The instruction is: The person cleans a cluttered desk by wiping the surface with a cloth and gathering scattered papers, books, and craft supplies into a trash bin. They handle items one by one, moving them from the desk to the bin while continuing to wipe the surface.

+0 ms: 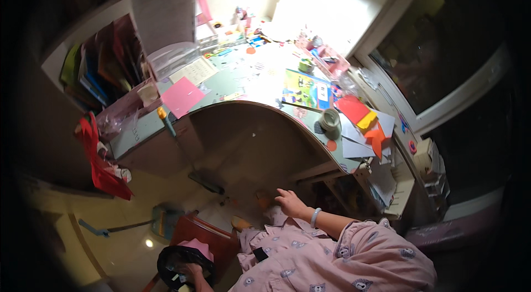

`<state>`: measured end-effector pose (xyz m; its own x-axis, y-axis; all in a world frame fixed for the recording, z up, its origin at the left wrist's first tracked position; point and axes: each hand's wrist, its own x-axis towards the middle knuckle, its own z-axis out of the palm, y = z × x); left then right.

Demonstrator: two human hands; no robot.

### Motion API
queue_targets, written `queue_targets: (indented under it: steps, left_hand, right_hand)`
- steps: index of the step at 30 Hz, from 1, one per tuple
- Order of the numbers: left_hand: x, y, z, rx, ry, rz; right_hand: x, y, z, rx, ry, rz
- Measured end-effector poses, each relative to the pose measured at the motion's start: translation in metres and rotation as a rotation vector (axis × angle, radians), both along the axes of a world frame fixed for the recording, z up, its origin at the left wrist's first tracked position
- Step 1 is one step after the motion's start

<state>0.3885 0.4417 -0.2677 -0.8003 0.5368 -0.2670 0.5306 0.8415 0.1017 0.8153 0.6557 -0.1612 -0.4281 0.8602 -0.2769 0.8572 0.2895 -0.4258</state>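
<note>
My left hand [191, 270] reaches into the mouth of a bin lined with a black plastic bag [161, 256]. Its fingers are dim against the bag, and whether they hold anything cannot be made out. Pale scraps show near them. Pink material [198, 246] sticks out at the bin's far side, beside a reddish-brown wooden stool or chair [222, 246]. My right hand [293, 204], with a pale bangle [315, 217] at the wrist, hovers in front of my body, empty, fingers apart. A broom [169, 124] leans on the desk edge, its head [206, 183] on the floor. A dustpan [165, 222] lies near the stool.
A curved desk [224, 80] carries papers, a pink sheet [182, 96], a colourful book [307, 88], a jar [330, 120] and a pink organizer [327, 57]. A red bag [93, 159] hangs at the left. Small debris [227, 201] lies on the floor near my slippers [240, 223].
</note>
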Motion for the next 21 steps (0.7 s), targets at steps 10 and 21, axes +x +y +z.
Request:
queue_targets:
  steps: [10,21]
  left_hand:
    - [0.016,0.015,0.056,0.203,0.169,-0.097]
    - [0.086,0.072,0.086,0.278,0.206,-0.205]
  right_hand:
    - [0.074,-0.033,0.030,0.061,0.059,-0.459]
    - [0.130,0.001,0.041,0.117,0.222,-0.567]
